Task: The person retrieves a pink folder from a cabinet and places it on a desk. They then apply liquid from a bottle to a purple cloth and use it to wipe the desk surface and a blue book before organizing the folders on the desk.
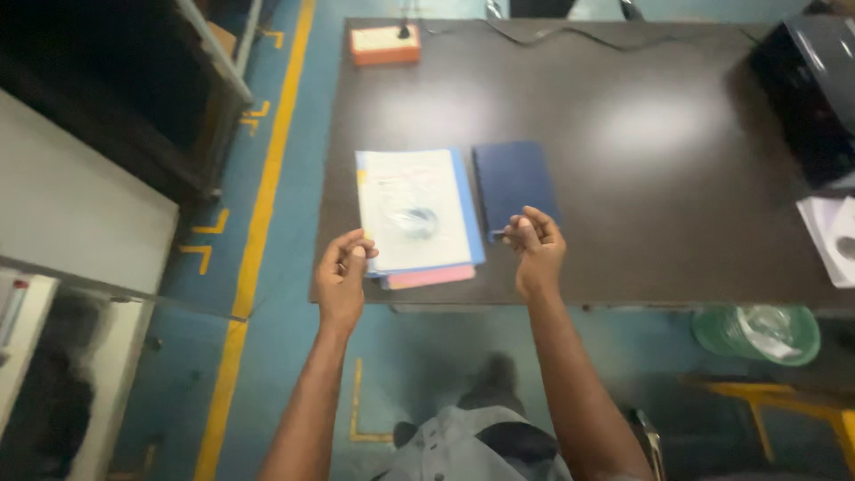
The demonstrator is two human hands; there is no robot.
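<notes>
The left hand (341, 272) hovers at the near-left edge of a stack of papers (417, 216) on the dark bench (623, 134), fingers curled narrow, holding nothing visible; the right hand (534, 245) hovers over the near end of a dark blue booklet (512, 183) beside the stack, fingers loosely bunched.

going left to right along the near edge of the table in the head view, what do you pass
left hand → stack of papers and folders → dark blue notebook → right hand → white papers at the far right edge
</notes>
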